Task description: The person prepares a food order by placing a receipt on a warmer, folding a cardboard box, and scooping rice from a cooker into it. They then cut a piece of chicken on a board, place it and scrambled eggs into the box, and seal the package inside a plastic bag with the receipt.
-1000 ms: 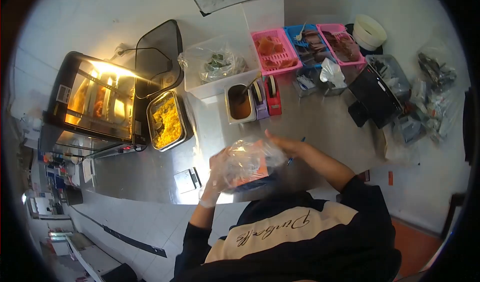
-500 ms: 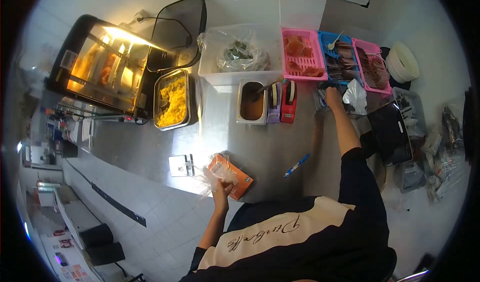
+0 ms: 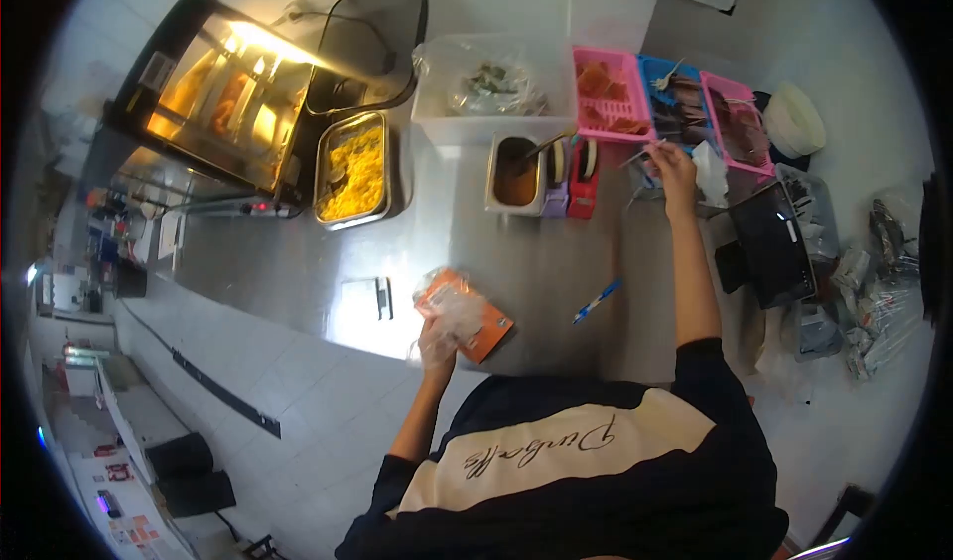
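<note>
The steel worktop [image 3: 516, 262] took up most of the room in front of the person. At its far left stood a lit warming cabinet [image 3: 213, 88], with a tray of yellow rice [image 3: 352, 168] just beside it. Along the back sat a clear tub [image 3: 486, 88] holding bagged greens, then a pink basket [image 3: 608, 93], a blue basket [image 3: 675, 98] and a second pink basket [image 3: 737, 128]. A sauce pot [image 3: 516, 173] stood beside two tape dispensers [image 3: 571, 173].

Near the worktop's front edge, the left hand [image 3: 437, 342] gripped an orange box [image 3: 476, 322] wrapped in a clear plastic bag [image 3: 452, 302], the fingers closed around its near end. The right hand [image 3: 673, 163] reached far across, well apart from the box, its fingers pinched on a thin white utensil [image 3: 640, 153] below the baskets. A blue pen [image 3: 596, 302] lay between the two arms.
</note>
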`<state>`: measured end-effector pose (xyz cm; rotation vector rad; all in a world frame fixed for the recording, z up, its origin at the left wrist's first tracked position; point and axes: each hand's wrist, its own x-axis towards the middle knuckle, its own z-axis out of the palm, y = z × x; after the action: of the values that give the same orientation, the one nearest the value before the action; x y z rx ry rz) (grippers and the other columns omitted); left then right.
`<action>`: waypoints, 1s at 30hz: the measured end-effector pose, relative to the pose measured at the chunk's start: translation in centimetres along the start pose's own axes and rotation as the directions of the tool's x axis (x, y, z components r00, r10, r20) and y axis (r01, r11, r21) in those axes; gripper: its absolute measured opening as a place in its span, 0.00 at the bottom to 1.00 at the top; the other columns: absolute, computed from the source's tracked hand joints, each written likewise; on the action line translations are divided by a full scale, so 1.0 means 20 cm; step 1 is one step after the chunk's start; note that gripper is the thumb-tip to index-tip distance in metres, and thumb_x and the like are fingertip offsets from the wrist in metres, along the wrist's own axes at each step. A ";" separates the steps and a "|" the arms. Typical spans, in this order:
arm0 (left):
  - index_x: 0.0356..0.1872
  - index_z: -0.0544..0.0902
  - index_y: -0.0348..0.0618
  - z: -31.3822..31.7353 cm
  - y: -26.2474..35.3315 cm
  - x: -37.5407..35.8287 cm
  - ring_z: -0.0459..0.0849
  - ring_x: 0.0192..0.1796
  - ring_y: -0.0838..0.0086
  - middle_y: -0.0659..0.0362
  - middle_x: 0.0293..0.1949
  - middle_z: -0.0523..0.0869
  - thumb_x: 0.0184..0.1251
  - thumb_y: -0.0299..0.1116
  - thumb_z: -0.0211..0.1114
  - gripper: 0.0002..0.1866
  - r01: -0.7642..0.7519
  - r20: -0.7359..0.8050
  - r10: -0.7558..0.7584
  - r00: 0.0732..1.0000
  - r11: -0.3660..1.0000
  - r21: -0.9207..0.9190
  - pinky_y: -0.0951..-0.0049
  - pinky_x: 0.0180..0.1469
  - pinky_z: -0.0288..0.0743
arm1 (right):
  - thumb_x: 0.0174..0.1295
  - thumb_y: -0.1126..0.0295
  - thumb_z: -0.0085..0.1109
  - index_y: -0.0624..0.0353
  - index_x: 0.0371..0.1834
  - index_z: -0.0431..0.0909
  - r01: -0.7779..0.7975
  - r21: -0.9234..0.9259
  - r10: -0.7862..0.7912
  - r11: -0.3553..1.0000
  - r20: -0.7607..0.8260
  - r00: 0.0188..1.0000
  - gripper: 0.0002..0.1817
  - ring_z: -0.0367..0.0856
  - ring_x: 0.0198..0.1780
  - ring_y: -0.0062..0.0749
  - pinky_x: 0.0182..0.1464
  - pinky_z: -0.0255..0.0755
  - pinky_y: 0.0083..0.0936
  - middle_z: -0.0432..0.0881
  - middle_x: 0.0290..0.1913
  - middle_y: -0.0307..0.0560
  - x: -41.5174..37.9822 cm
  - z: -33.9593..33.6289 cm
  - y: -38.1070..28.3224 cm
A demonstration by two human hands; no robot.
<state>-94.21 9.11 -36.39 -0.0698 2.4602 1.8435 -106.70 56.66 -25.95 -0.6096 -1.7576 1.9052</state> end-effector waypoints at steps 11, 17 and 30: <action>0.47 0.81 0.42 -0.15 0.16 0.20 0.79 0.43 0.64 0.53 0.41 0.77 0.51 0.24 0.62 0.18 -0.622 0.508 0.441 0.740 0.735 0.268 0.70 0.45 0.73 | 0.53 0.69 0.67 0.61 0.33 0.79 -0.275 -0.179 0.305 0.945 0.785 0.540 0.09 0.80 0.31 0.24 0.30 0.72 0.19 0.82 0.32 0.45 -1.21 0.93 0.60; 0.40 0.82 0.35 -0.18 0.19 0.27 0.86 0.34 0.65 0.53 0.30 0.86 0.57 0.24 0.58 0.11 -0.338 0.520 0.153 0.840 0.898 0.282 0.71 0.37 0.80 | 0.47 0.73 0.65 0.62 0.30 0.80 0.534 -0.181 -0.082 0.826 0.898 0.432 0.07 0.80 0.30 0.37 0.36 0.73 0.28 0.80 0.30 0.51 -1.16 0.93 0.57; 0.27 0.82 0.28 -0.19 0.09 0.46 0.85 0.26 0.71 0.51 0.24 0.84 0.56 0.33 0.64 0.13 0.360 0.544 -0.369 0.754 0.924 0.128 0.75 0.30 0.80 | 0.52 0.77 0.54 0.62 0.30 0.78 0.869 -0.106 -0.303 0.482 0.911 0.279 0.04 0.78 0.37 0.40 0.41 0.74 0.33 0.76 0.28 0.47 -1.38 1.01 0.54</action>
<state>-103.64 5.99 -34.45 -0.0045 1.8862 1.4166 -97.68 23.10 -35.06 0.9773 -2.6285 0.9301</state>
